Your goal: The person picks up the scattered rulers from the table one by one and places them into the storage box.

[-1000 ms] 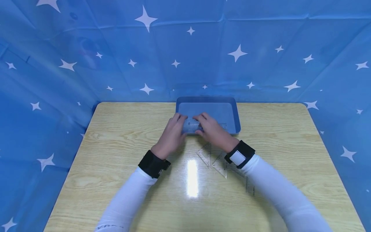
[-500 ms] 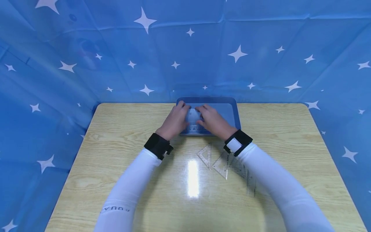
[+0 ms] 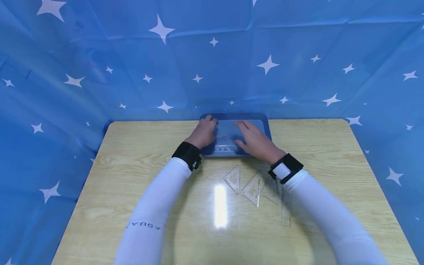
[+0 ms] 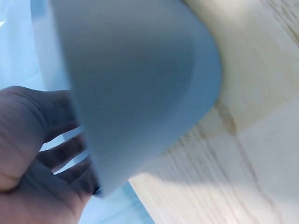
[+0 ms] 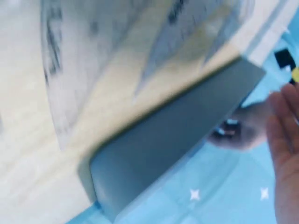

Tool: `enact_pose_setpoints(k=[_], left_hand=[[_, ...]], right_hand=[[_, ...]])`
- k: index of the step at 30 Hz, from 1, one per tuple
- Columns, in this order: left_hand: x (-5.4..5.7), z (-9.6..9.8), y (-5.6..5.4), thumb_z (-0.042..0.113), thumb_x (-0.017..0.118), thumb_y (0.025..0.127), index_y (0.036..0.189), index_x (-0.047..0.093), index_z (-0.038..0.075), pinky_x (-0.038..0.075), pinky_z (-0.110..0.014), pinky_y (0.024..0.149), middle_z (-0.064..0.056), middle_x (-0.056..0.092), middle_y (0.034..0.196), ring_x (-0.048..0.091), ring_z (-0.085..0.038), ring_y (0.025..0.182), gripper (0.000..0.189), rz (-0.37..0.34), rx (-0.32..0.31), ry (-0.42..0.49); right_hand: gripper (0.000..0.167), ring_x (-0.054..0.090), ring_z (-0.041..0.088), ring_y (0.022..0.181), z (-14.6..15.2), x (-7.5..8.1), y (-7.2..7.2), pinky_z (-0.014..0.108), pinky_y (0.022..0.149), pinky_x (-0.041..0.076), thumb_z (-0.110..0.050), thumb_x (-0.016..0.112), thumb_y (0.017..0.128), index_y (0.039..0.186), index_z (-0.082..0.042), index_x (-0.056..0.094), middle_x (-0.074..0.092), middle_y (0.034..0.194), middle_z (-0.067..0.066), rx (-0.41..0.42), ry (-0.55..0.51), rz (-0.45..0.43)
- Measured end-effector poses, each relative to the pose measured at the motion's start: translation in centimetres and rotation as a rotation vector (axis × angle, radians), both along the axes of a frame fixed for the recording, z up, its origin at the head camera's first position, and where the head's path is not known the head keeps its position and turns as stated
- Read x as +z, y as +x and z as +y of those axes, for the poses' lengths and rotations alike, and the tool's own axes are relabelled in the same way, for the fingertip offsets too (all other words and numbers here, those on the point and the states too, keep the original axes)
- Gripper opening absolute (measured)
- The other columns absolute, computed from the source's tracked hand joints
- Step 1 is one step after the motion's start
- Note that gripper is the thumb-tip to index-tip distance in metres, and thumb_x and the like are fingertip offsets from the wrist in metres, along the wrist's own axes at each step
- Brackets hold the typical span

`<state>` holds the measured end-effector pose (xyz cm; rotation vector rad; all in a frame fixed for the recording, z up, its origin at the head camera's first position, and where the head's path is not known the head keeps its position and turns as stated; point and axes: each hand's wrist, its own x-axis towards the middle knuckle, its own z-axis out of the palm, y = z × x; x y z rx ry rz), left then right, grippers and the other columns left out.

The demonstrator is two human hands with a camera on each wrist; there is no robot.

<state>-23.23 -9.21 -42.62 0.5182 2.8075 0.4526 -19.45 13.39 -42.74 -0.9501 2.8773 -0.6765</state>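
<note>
A blue, star-printed cloth backs the work area. In front of it is a wood-grain tabletop. Two arms in white sleeves extend across it to a blue tray, located at the far edge. The left hand is at the tray's left wall, fingers over the rim; the left wrist view shows gaps between these fingers, but the wall hides their tips, so whether they grip anything cannot be told. The right hand is over the tray's right half, fingers extended, thumb apart from them, holding nothing visible. Nearer the person, a clear ruler and what look like three clear set squares lie in a slanting row, beside and partly behind the right sleeve. Inside the tray, along the near wall between the hands, is a clear strip marked with triangles; it may be part of a larger clear piece. Step in hand, as judged: seating the clear strip in the tray. The next move would call for freeing the left hand, then lifting a thin, flat set square by its edge.
</note>
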Motion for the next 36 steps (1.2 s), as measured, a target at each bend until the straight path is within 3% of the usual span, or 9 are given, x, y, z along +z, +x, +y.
enact_pose_setpoints(k=[3, 8, 11, 14, 19, 26, 31, 36], left_hand=[[-0.5, 0.1, -0.5, 0.014, 0.075, 0.095, 0.147, 0.051, -0.001, 0.042, -0.047, 0.114, -0.024, 0.044, 0.151, 0.046, -0.044, 0.136, 0.059, -0.038, 0.023, -0.028], [-1.3, 0.4, -1.2, 0.016, 0.073, 0.097, 0.143, 0.056, 0.0, 0.043, -0.048, 0.114, -0.023, 0.047, 0.149, 0.048, -0.044, 0.134, 0.052, -0.028, 0.021, -0.071], [-1.7, 0.5, -1.4, 0.017, 0.073, 0.098, 0.14, 0.059, 0.001, 0.044, -0.047, 0.113, -0.022, 0.052, 0.144, 0.052, -0.042, 0.132, 0.047, -0.011, 0.023, -0.08], [-1.9, 0.6, -1.4, 0.014, 0.071, 0.098, 0.137, 0.061, 0.002, 0.044, -0.047, 0.112, -0.021, 0.056, 0.14, 0.053, -0.039, 0.131, 0.042, -0.013, 0.021, -0.072], [-2.4, 0.8, -1.2, 0.01, 0.067, 0.1, 0.133, 0.063, 0.001, 0.046, -0.047, 0.109, -0.021, 0.059, 0.133, 0.055, -0.04, 0.126, 0.035, 0.004, 0.019, -0.088], [-3.1, 0.7, -1.2, 0.006, 0.061, 0.101, 0.131, 0.063, 0.002, 0.046, -0.045, 0.106, -0.02, 0.058, 0.13, 0.052, -0.037, 0.118, 0.031, 0.013, 0.027, -0.093], [-3.2, 0.7, -1.0, 0.01, 0.06, 0.103, 0.13, 0.063, 0.003, 0.044, -0.046, 0.103, -0.02, 0.055, 0.131, 0.048, -0.035, 0.113, 0.027, 0.011, 0.024, -0.093], [-2.7, 0.2, 0.0, 0.011, 0.056, 0.105, 0.139, 0.058, 0.002, 0.042, -0.048, 0.108, -0.023, 0.052, 0.138, 0.047, -0.039, 0.121, 0.035, 0.073, -0.011, -0.041]], right_hand=[[0.055, 0.055, 0.035, 0.132, 0.7, 0.0, 0.9, 0.049, 0.11, 0.048, -0.013, 0.072, 0.097, 0.146, 0.0, 0.051, 0.057, 0.142, 0.019, 0.098, -0.011, 0.134], [0.044, 0.065, 0.029, 0.116, 1.8, 0.0, 3.1, 0.043, 0.099, 0.054, -0.001, 0.074, 0.091, 0.133, 0.0, 0.064, 0.068, 0.127, 0.014, 0.36, -0.059, 0.382], [0.043, 0.068, 0.025, 0.114, 2.2, -0.3, 4.9, 0.039, 0.096, 0.057, 0.0, 0.076, 0.089, 0.131, -0.002, 0.067, 0.071, 0.124, 0.01, 0.491, -0.06, 0.423], [0.039, 0.069, 0.022, 0.114, 2.2, -0.9, 6.3, 0.036, 0.097, 0.057, -0.003, 0.076, 0.09, 0.129, -0.004, 0.069, 0.073, 0.123, 0.007, 0.558, -0.018, 0.372], [0.034, 0.068, 0.019, 0.118, 1.6, -2.6, 7.5, 0.033, 0.102, 0.055, -0.003, 0.069, 0.096, 0.13, -0.007, 0.069, 0.072, 0.125, 0.005, 0.564, 0.125, 0.265], [0.039, 0.063, 0.021, 0.126, 1.3, -3.3, 7.9, 0.038, 0.108, 0.05, -0.002, 0.067, 0.096, 0.134, -0.011, 0.068, 0.067, 0.135, 0.005, 0.527, 0.315, 0.256], [0.037, 0.062, 0.021, 0.124, 1.2, -3.4, 7.9, 0.038, 0.107, 0.051, -0.003, 0.065, 0.098, 0.133, -0.013, 0.068, 0.067, 0.134, 0.004, 0.504, 0.337, 0.257], [0.037, 0.063, 0.021, 0.117, 0.9, -4.0, 8.0, 0.037, 0.101, 0.054, -0.002, 0.067, 0.096, 0.131, -0.015, 0.069, 0.068, 0.13, 0.003, 0.468, 0.314, 0.256]])
